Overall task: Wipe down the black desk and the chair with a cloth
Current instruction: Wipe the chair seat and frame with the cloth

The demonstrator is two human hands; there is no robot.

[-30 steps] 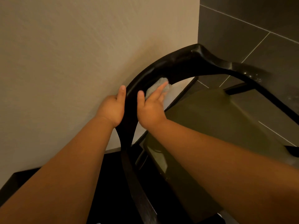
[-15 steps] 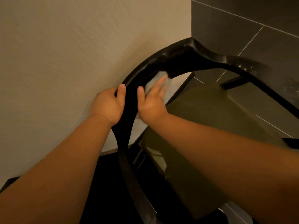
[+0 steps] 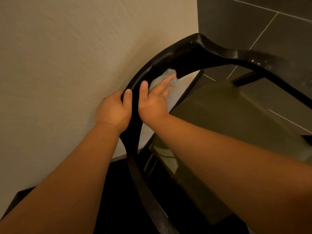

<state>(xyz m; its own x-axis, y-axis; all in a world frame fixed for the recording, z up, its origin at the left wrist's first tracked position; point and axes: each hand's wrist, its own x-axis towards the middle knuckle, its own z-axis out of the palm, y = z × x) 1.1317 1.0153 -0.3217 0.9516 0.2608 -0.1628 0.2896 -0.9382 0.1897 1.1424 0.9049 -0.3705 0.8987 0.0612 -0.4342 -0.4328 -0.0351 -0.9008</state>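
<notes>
Here my left hand (image 3: 113, 112) grips the back rail of the chair (image 3: 194, 53); just beyond, my right hand (image 3: 152, 103) presses the cloth (image 3: 162, 78) flat-fingered against its inner edge.

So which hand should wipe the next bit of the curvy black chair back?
Probably the right hand: its straight fingers press the grey cloth against the inside of the chair back. The left hand holds no cloth; it grips the same back beside it, likely steadying it.

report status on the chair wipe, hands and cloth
Left hand grips the chair back rail. Right hand presses the grey cloth flat on the rail's inner face, fingers straight. Wall close behind, not blocking the cloth.
</notes>
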